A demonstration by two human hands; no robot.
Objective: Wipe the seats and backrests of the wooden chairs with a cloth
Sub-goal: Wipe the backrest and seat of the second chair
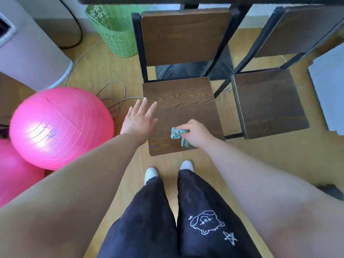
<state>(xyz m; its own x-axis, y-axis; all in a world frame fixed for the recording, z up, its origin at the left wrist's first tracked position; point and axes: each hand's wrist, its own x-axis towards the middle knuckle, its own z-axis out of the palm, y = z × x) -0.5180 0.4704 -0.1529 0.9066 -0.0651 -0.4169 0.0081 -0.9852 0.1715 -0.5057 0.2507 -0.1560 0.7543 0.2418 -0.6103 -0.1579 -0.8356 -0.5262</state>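
Dark brown wood grain fills the seat (183, 112) of the chair just in front of my feet, and its backrest (184, 35) stands upright behind it in a black metal frame (138, 47). My right hand (195, 134) is closed in a fist around a crumpled teal cloth (177, 135), which bunches out from my fingers on the thumb side and hangs down a little; I hold it over the near right part of the seat, though I cannot tell whether the cloth is pressed onto the wood or just above it. My left hand (139, 121) is spread wide and flat, palm down, holding nothing, over the left edge of the same seat, with the fingertips reaching in over the wood. A second chair (270, 103) of the same kind stands just beside the first one on my right, its seat and backrest slightly turned. On the wooden floor (104, 71) to my left sits a big pink ball (61, 127), with part of another pink ball (16, 172) near it at the picture's edge. Grey cables (113, 101) loop on the floor between the ball and the chair, and a green perforated basket (115, 30) stands beyond, left of the backrest. My white shoes (150, 174) and dark trousers (149, 220) show below, the right leg printed with a white cartoon drawing.
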